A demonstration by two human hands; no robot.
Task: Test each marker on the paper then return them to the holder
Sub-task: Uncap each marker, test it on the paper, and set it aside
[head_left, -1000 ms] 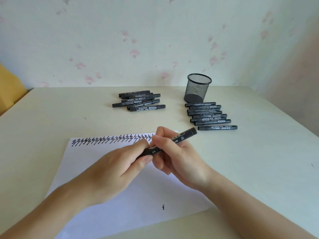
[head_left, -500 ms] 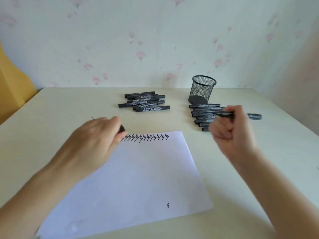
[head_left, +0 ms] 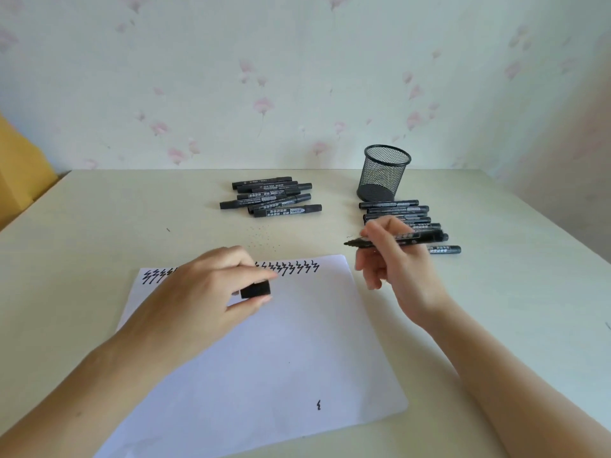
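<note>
- My right hand (head_left: pixel 393 259) grips an uncapped black marker (head_left: pixel 413 239) above the table (head_left: pixel 99 226), tip pointing left, just past the paper's far right corner.
- My left hand (head_left: pixel 211 292) pinches the marker's cap (head_left: pixel 255 290) between thumb and fingers, over the paper (head_left: pixel 264 358).
- A row of black zigzag marks (head_left: pixel 291 267) runs along the paper's far edge; my left hand hides part of it.
- The mesh holder (head_left: pixel 383 173) stands upright at the back right, with a row of markers (head_left: pixel 396 211) in front of it.
- Another pile of markers (head_left: pixel 271 200) lies left of the holder.
</note>
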